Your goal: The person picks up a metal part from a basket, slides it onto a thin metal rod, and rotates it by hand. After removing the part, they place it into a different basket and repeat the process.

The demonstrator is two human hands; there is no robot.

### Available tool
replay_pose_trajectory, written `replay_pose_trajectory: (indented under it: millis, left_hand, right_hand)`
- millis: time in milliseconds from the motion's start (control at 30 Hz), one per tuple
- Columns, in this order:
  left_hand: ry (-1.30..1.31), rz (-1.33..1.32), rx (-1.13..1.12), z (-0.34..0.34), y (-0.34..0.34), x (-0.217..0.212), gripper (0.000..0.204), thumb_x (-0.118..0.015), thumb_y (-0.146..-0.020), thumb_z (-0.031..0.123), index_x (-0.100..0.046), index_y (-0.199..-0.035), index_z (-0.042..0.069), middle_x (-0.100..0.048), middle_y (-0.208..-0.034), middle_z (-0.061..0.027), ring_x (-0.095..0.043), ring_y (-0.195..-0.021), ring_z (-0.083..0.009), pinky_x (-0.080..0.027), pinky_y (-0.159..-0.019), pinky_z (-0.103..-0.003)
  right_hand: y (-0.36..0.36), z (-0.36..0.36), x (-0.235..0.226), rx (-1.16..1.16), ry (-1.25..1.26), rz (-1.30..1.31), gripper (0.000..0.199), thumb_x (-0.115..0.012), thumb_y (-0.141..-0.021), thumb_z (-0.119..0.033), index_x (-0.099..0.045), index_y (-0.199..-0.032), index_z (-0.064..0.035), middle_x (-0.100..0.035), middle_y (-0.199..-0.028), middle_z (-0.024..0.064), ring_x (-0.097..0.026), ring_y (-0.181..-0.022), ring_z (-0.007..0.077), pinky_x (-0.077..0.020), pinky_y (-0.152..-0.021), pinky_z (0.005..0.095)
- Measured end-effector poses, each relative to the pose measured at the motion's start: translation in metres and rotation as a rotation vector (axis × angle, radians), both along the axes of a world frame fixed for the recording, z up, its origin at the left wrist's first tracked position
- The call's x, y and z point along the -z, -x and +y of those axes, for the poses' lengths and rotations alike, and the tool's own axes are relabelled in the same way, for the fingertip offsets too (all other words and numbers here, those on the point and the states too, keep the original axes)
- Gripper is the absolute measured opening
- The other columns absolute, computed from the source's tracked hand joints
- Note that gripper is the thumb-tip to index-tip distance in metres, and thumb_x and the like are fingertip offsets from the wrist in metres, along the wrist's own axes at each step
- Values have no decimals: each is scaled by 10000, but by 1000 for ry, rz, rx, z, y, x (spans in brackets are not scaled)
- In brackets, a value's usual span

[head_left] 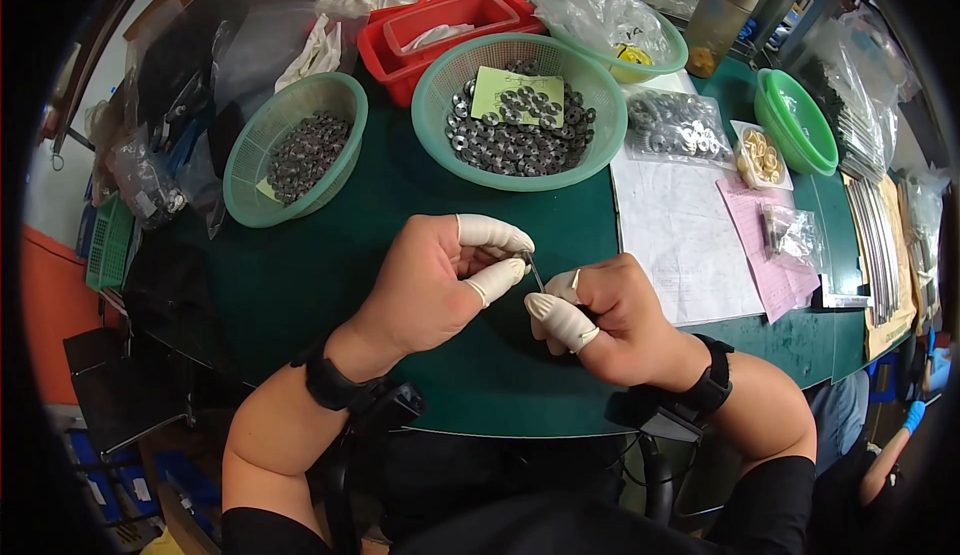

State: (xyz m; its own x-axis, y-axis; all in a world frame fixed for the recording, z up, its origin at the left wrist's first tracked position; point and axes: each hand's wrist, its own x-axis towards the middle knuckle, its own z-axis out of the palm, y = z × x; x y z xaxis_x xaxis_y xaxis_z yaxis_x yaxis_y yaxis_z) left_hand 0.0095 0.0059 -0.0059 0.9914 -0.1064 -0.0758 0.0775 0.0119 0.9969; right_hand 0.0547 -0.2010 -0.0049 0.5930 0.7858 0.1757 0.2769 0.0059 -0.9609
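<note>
Above the near part of the green table, my left hand point(425, 273) is closed, its thumb and forefinger pinching a small dark metal piece point(528, 255). Pale finger cots cover several fingertips of both hands. My right hand point(605, 317) is closed too, gripping a thin metal rod point(540, 281) that slants up to the left fingertips. The fingers hide most of both items. Beyond my hands stands a large green basket point(430, 145) of small round metal discs point(520, 155), with a yellow paper slip on them.
A smaller green basket point(243, 190) at left holds darker small parts. Red trays point(385, 75) and another green basket point(675, 50) stand behind. At right are white paper point(665, 245), a pink sheet point(785, 280), bagged discs point(675, 127), a box of gold-coloured parts point(762, 160) and green bowls point(800, 120).
</note>
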Motion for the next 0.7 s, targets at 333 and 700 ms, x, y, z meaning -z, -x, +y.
replay_pose_trajectory:
  millis: [333, 700]
  left_hand:
    - [-40, -154, -31, -3, 2, 3, 171, -628, -890, -85, -691, -1040, -33, -702, -969, -77, -675, -896, -125, -547, -833, -258]
    - [29, -10, -86, -1, -2, -3, 153, -665, -888, -43, -702, -1036, -36, -718, -945, -66, -670, -858, -83, -539, -753, -219]
  right_hand:
    - [-1, 0, -5, -52, -25, 60, 314, -551, -990, -121, -624, -705, -12, -613, -580, 50, -556, -521, 119, -423, -510, 270]
    - [1, 1, 3, -105, -60, -84, 311, -563, -981, -103, -625, -694, 1, -609, -579, 62, -565, -505, 137, -427, -490, 288]
